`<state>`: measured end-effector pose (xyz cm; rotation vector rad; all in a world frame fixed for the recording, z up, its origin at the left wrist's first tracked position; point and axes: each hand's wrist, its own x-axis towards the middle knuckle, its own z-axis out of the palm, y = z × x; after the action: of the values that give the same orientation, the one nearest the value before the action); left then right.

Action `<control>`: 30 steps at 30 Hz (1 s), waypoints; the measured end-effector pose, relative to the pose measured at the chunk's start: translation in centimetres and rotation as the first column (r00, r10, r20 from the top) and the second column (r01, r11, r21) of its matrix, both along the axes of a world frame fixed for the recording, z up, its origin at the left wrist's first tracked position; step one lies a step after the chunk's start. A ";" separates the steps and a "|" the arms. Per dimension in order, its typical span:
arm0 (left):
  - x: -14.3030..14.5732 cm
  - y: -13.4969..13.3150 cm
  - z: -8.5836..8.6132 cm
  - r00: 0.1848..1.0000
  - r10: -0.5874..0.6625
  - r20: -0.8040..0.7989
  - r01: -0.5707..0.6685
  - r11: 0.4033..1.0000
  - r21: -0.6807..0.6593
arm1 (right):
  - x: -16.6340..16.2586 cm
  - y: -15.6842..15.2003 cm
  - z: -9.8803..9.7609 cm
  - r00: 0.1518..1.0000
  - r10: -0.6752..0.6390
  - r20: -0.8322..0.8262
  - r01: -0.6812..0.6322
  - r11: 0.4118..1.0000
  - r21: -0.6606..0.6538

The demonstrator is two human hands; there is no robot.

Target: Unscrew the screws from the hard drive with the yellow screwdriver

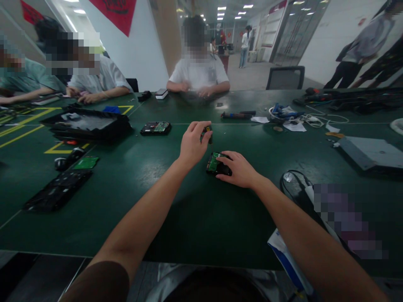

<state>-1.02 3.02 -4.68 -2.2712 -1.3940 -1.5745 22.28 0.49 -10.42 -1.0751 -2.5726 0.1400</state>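
Note:
My left hand (195,142) is raised a little above the table, thumb and fingers pinching a small dark part (207,129) with a yellow spot on it. What kind of part it is cannot be made out. Lower and to the right, my right hand (239,168) grips the right side of a small black device with a green circuit board (215,161). That device lies on the table, partly covered by my fingers. Beyond my left forearm, a similar opened device (155,128) with a green board rests on the table.
On the left are a black tray (91,130), a loose green circuit board (86,162) and a black casing (58,191). At right lie a flat grey box (371,152), cables (292,113) and a phone-like blurred item. Across the green table sits a person (198,71).

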 end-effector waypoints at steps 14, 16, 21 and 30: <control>0.2 0.4 -0.5 0.994 -0.048 0.102 0.054 0.997 -0.054 | 0.1 0.1 -0.1 1.000 0.018 -0.002 -0.018 1.000 0.018; 0.2 0.4 -0.5 0.995 -0.070 0.070 0.073 0.996 -0.051 | 0.1 0.1 -0.2 1.000 0.019 -0.007 -0.019 1.000 0.025; 0.1 0.1 0.0 0.995 -0.088 -0.041 0.085 0.994 -0.064 | 0.2 0.1 -0.1 0.999 0.040 -0.015 -0.040 0.999 0.021; 0.1 -0.2 0.5 0.995 -0.067 -0.070 0.063 0.996 -0.059 | 0.4 0.9 -0.3 0.999 0.038 -0.029 -0.037 0.999 0.029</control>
<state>-0.91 2.79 -4.22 -2.4036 -1.3789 -1.4719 22.67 1.38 -10.67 -1.0073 -2.5612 0.1269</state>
